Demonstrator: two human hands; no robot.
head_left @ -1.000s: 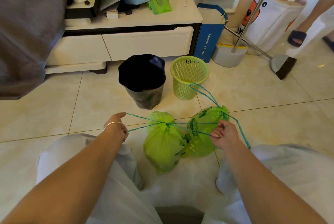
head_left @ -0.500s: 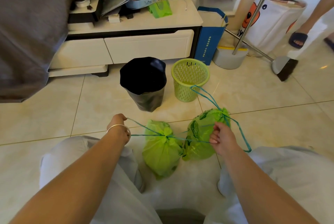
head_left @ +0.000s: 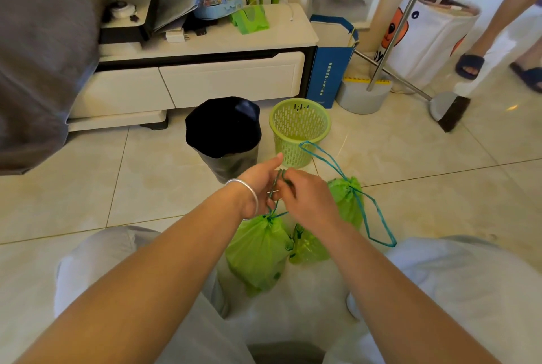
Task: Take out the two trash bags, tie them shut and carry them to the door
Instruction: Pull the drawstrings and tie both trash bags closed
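Observation:
Two green trash bags stand on the tiled floor between my knees. The left bag [head_left: 258, 252] is cinched at its neck, and its teal drawstring [head_left: 277, 187] rises into my hands. My left hand [head_left: 259, 178] and my right hand [head_left: 305, 196] meet just above it, both pinching that cord. The right bag [head_left: 346, 202] is partly hidden behind my right wrist, and its own long teal loop [head_left: 378, 217] hangs loose to the right.
A black-lined bin [head_left: 224, 132] and an empty green basket [head_left: 299, 126] stand just beyond the bags. Behind them is a white TV cabinet [head_left: 205, 82]. At right are a blue paper bag [head_left: 331, 70], a broom [head_left: 445, 108] and another person's feet [head_left: 469, 65].
My hands were stretched apart, pulling the left bag's drawstring taut sideways. They have come together above the bag's neck, and the cord now runs upward between them.

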